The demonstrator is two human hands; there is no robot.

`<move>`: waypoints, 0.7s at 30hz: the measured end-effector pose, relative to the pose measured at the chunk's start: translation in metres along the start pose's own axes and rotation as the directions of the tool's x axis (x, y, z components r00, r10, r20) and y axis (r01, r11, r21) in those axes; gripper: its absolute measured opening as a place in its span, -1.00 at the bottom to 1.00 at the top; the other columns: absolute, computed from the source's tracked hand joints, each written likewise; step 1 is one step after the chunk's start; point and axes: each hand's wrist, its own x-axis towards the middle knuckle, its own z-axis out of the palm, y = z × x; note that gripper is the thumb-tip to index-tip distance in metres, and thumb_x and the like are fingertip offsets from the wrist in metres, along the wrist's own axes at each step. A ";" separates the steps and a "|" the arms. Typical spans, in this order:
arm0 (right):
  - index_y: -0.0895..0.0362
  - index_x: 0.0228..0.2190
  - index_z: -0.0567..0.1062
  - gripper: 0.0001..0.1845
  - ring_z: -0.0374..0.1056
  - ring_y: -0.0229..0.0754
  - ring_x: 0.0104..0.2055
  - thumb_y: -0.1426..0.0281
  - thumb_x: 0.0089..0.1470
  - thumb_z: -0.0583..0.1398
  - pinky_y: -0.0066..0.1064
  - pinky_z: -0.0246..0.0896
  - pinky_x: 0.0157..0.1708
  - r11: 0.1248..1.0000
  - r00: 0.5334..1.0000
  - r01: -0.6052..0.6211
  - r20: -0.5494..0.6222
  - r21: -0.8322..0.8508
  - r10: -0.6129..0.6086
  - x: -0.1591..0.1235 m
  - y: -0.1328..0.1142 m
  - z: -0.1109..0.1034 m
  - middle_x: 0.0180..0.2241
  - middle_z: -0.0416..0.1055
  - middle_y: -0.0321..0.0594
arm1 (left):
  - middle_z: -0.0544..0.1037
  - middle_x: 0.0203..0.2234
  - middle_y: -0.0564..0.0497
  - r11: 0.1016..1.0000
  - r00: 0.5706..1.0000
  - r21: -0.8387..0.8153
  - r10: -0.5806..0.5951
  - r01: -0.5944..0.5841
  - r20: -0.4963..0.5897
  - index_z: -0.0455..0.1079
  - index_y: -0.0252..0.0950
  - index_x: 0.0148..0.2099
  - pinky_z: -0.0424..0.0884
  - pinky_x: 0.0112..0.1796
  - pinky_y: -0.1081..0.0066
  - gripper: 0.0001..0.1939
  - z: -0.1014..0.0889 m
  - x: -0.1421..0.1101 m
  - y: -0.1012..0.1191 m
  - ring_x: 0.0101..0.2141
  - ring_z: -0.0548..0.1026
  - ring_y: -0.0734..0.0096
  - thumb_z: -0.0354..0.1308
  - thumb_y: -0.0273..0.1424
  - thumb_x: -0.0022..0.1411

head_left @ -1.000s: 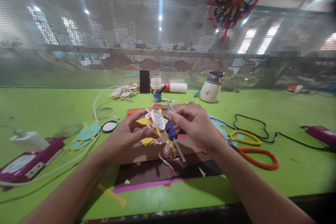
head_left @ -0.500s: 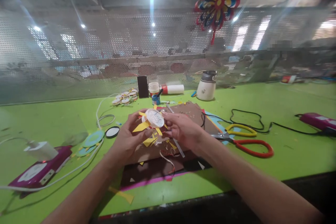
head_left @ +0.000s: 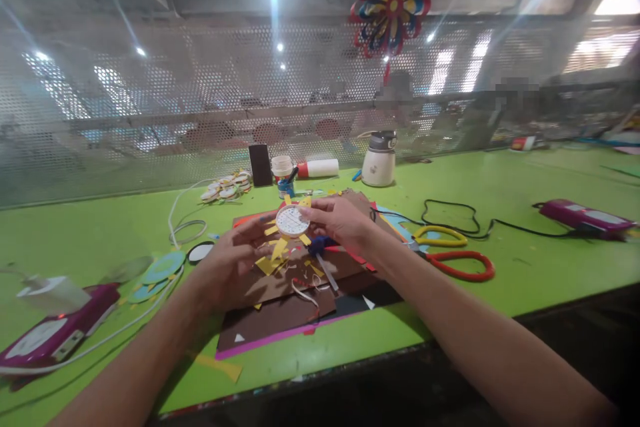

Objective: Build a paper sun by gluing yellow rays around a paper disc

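Note:
Both my hands hold a small paper craft (head_left: pixel 291 223) above a brown card sheet (head_left: pixel 280 303) on the green table. The craft is a white disc with yellow pointed petals around it. My left hand (head_left: pixel 231 260) grips its lower left side, fingers curled under the petals. My right hand (head_left: pixel 343 221) pinches the disc's right edge. Below my right hand a blue glue gun (head_left: pixel 323 255) lies on the card. Yellow paper scraps (head_left: pixel 266 265) lie under the craft.
Red and yellow scissors (head_left: pixel 453 255) and a black cable (head_left: pixel 453 213) lie right of the card. Magenta devices sit at far left (head_left: pixel 47 333) and far right (head_left: pixel 585 219). A white jug (head_left: pixel 379 161), glue bottle (head_left: pixel 316 168), paint pot and paper discs (head_left: pixel 227 188) stand at the back. A pinwheel (head_left: pixel 391 3) hangs on the mesh.
The camera has turned right and tilted up. My hands have lowered the craft closer to the card and turned the white disc to face up.

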 end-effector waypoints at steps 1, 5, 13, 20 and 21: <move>0.23 -0.45 0.52 -0.73 0.19 -0.38 -0.53 0.24 -0.06 0.32 -0.46 0.11 -0.49 0.998 1.000 0.012 0.012 -0.057 -0.012 0.000 0.000 -0.003 -0.54 0.37 -0.30 | 0.51 0.00 -0.12 0.999 0.999 -0.025 -0.033 0.033 -0.027 0.46 -0.28 -0.04 0.45 -0.10 0.30 -0.56 -0.003 0.001 0.001 -0.09 0.51 0.19 0.18 -0.60 -0.03; 0.24 -0.53 0.53 -0.68 0.16 -0.37 -0.56 0.20 -0.11 0.35 -0.45 0.04 -0.52 0.986 0.996 -0.012 0.086 -0.164 0.026 -0.002 0.002 -0.005 -0.61 0.33 -0.34 | 0.54 -0.09 -0.14 0.975 0.976 -0.047 -0.219 0.219 0.009 0.44 -0.25 0.00 0.50 -0.27 0.23 -0.64 -0.002 0.001 0.000 -0.25 0.55 0.21 0.14 -0.35 0.14; 0.25 -0.48 0.54 -0.62 0.14 -0.39 -0.54 0.15 -0.14 0.35 -0.48 0.03 -0.51 0.979 0.982 -0.049 0.168 -0.196 0.082 -0.002 0.007 -0.002 -0.58 0.34 -0.35 | 0.58 -0.28 -0.17 0.974 0.976 0.077 -0.215 0.211 0.044 0.49 -0.42 -0.23 0.47 -0.31 0.44 -0.80 0.010 0.006 -0.012 -0.36 0.53 0.42 0.30 -0.44 0.07; 0.20 -0.42 0.50 -0.59 0.23 -0.35 -0.52 0.06 -0.02 0.26 -0.45 0.17 -0.46 0.995 0.992 -0.057 0.107 -0.085 0.066 0.004 0.012 -0.008 -0.54 0.36 -0.31 | 0.60 -0.33 -0.16 0.987 0.992 0.101 -0.117 0.122 -0.057 0.52 -0.41 -0.25 0.46 -0.34 0.41 -0.75 0.010 0.005 -0.009 -0.37 0.54 0.37 0.37 -0.45 -0.03; 0.20 -0.44 0.50 -0.58 0.25 -0.35 -0.50 0.05 -0.01 0.25 -0.45 0.18 -0.46 0.995 0.992 -0.061 0.105 -0.081 0.069 0.004 0.011 -0.009 -0.53 0.37 -0.29 | 0.60 -0.33 -0.14 0.989 0.994 0.108 -0.089 0.096 -0.066 0.52 -0.41 -0.25 0.45 -0.33 0.43 -0.75 0.010 0.005 -0.009 -0.36 0.54 0.38 0.38 -0.43 -0.04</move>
